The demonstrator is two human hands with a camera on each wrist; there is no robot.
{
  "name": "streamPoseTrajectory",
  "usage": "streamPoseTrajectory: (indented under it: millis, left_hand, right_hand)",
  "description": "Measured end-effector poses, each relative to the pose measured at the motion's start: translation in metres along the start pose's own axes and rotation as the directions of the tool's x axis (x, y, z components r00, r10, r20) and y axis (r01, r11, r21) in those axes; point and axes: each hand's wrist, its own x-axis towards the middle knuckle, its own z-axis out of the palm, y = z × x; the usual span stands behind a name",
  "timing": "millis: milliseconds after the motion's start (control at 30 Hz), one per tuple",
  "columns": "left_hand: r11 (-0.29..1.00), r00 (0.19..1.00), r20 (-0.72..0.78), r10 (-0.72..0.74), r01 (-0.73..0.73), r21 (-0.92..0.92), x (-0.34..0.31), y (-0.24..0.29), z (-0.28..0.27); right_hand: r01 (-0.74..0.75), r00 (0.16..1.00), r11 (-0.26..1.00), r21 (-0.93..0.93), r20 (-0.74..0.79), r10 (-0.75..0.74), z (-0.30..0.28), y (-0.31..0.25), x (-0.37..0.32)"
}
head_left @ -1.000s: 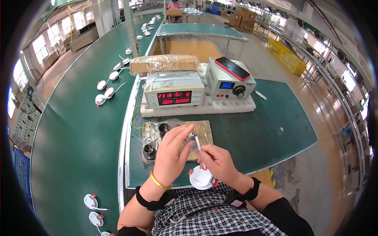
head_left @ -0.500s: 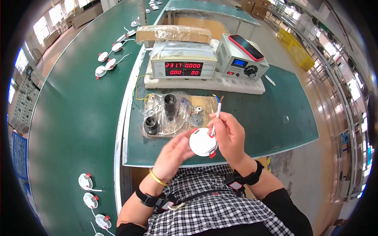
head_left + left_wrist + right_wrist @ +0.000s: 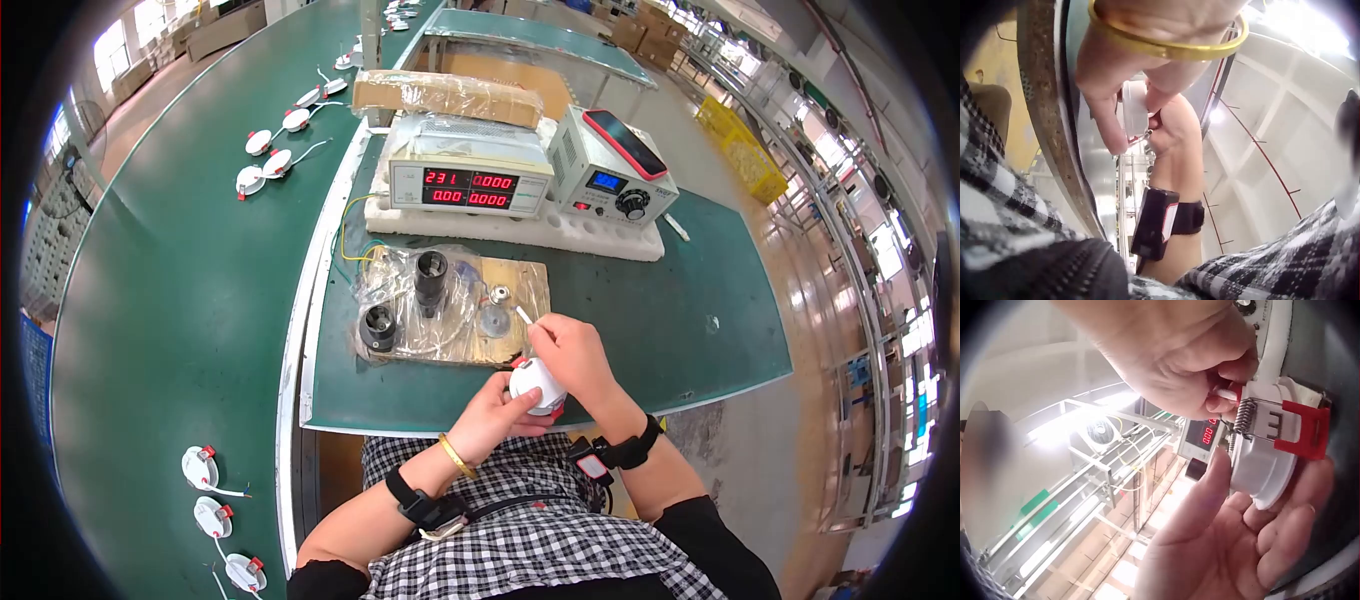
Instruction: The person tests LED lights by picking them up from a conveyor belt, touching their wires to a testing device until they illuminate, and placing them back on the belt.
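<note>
A round white downlight [image 3: 530, 380] with red-tipped spring clips is held low at the front edge of the bench. My left hand [image 3: 490, 415] grips its rim between thumb and fingers. The right wrist view shows the lamp body [image 3: 1260, 465] side-on, a coiled spring and red clip [image 3: 1307, 431] facing the camera. Curled fingers of my right hand [image 3: 578, 355] pinch the white cable [image 3: 523, 315] close to the lamp. The cable's end points up and away toward the wooden test board [image 3: 532, 285]; its bare wires are hard to see here.
Two black sockets [image 3: 432, 285] stand on the plastic-wrapped board. Behind are a meter with red digits [image 3: 470, 190] and a dial-type supply [image 3: 610, 185] carrying a phone [image 3: 625, 143]. More downlights [image 3: 212, 517] lie along the green belt [image 3: 180, 330] at left.
My left hand has left the wire ends and now grips the lamp. The lamp has tilted onto its side. My right hand still holds the cable, now turned palm-down over it.
</note>
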Motion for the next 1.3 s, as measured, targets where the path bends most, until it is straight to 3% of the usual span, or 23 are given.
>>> streamPoseTrajectory:
  millis: [33, 100, 200, 367, 500, 600, 700, 1067, 1233, 1300]
  left_hand:
    - [1.0, 1.0, -0.002, 0.009, -0.009, -0.002, 0.002, 0.001, 0.001]
    - [0.996, 0.997, 0.03, -0.073, 0.074, -0.042, 0.002, 0.005, 0.003]
    - [0.99, 0.992, 0.083, -0.098, 0.105, -0.09, 0.003, 0.011, 0.001]
    - [0.986, 0.989, 0.135, -0.065, 0.085, -0.143, 0.01, 0.008, -0.006]
    - [0.985, 0.997, 0.078, -0.007, 0.02, -0.169, 0.01, 0.007, -0.002]
    - [0.944, 0.986, 0.141, -0.087, 0.127, -0.304, 0.014, 0.0, -0.008]
    - [0.914, 0.99, 0.124, -0.069, 0.112, -0.389, 0.014, -0.001, -0.007]
    - [0.968, 0.997, 0.059, -0.058, 0.07, -0.241, 0.02, -0.009, -0.011]
    - [0.945, 0.989, 0.126, -0.077, 0.112, -0.306, 0.021, -0.01, -0.014]
    - [0.981, 0.996, 0.074, -0.044, 0.057, -0.187, 0.019, -0.008, -0.009]
  right_hand:
    - [0.009, 1.0, 1.0, -0.002, 0.002, -0.009, 0.0, 0.0, 0.002]
    - [0.0, 0.999, 0.975, -0.223, 0.052, 0.011, 0.002, 0.001, 0.007]
    - [-0.038, 0.992, 0.957, -0.289, 0.103, 0.071, 0.003, 0.002, 0.014]
    - [-0.049, 0.985, 0.946, -0.321, 0.139, 0.099, 0.009, 0.006, 0.023]
    - [-0.011, 0.987, 0.943, -0.333, 0.149, 0.064, 0.012, 0.012, 0.027]
    - [-0.013, 0.987, 0.944, -0.33, 0.148, 0.065, 0.012, 0.013, 0.026]
    - [-0.027, 0.987, 0.938, -0.347, 0.139, 0.08, 0.013, 0.011, 0.025]
    - [0.02, 0.993, 0.934, -0.356, 0.112, 0.022, 0.017, 0.014, 0.024]
    - [0.028, 0.996, 0.94, -0.34, 0.09, 0.002, 0.019, 0.017, 0.023]
    - [-0.001, 0.993, 0.937, -0.35, 0.11, 0.042, 0.017, 0.013, 0.023]
